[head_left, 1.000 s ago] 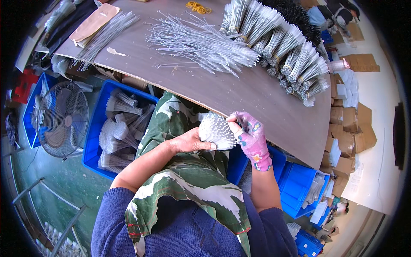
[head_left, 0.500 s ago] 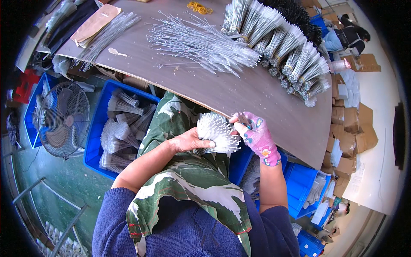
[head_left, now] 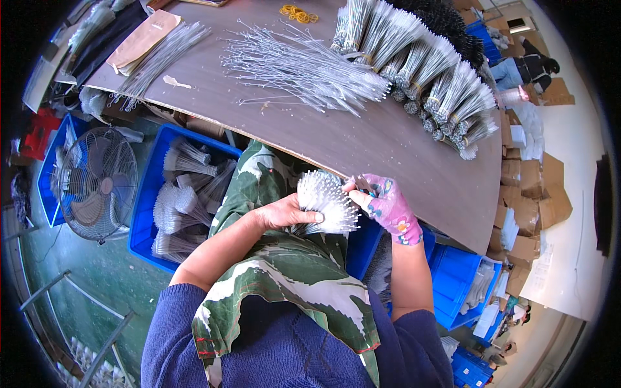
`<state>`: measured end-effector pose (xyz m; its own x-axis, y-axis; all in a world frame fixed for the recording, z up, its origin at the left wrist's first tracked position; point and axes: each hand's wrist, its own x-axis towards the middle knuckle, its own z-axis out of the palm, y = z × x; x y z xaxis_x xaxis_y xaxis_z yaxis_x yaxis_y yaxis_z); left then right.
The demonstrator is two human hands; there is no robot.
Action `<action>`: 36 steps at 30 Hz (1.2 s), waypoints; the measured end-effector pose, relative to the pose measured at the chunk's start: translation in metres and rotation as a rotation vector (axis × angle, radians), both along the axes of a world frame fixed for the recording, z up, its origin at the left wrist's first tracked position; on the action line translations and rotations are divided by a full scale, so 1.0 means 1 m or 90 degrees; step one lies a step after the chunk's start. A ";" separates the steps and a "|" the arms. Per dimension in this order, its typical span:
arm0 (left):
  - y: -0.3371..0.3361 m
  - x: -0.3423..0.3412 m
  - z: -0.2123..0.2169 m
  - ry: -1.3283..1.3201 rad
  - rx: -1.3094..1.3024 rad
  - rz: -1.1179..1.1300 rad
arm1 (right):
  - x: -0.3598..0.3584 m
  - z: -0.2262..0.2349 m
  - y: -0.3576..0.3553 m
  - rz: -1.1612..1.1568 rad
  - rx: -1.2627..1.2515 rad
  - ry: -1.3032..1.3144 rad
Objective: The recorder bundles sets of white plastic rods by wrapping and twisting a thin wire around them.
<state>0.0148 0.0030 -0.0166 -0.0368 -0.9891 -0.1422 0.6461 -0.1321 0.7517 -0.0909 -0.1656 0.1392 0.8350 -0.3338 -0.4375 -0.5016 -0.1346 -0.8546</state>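
Observation:
My bare left hand [head_left: 283, 213] is closed around a thick bundle of small wire brushes [head_left: 328, 199], its thumb across the near side. White bristle ends fan out toward the right, above my lap. Just beside those ends is my right hand [head_left: 392, 210], in a pink flowered glove with bare fingertips. Its fingers are closed on a small dark metal tool [head_left: 366, 186], whose exact kind I cannot make out. On the table ahead lies a loose spread of wire brushes [head_left: 304, 68] with looped ends.
Tied brush bundles [head_left: 414, 55] are stacked at the table's [head_left: 259, 132] far right, near black brushes [head_left: 446, 22]. Yellow rubber bands [head_left: 299, 13] lie at the back. A blue bin [head_left: 139, 223] of bundles and a fan [head_left: 97, 184] stand left; another blue bin [head_left: 446, 278] is right.
My right fingers and the metal tool have shifted slightly left, closer to the bristle ends. My left hand keeps its hold on the bundle.

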 end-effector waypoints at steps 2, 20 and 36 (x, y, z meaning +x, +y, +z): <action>-0.004 -0.001 -0.001 0.018 -0.026 -0.011 | 0.002 0.005 -0.004 0.019 0.012 0.027; 0.001 -0.008 0.005 -0.043 0.000 0.015 | -0.005 0.001 0.003 0.171 -0.311 -0.015; 0.010 -0.002 0.002 -0.056 0.074 0.103 | -0.017 0.031 -0.093 -0.432 -0.094 -0.503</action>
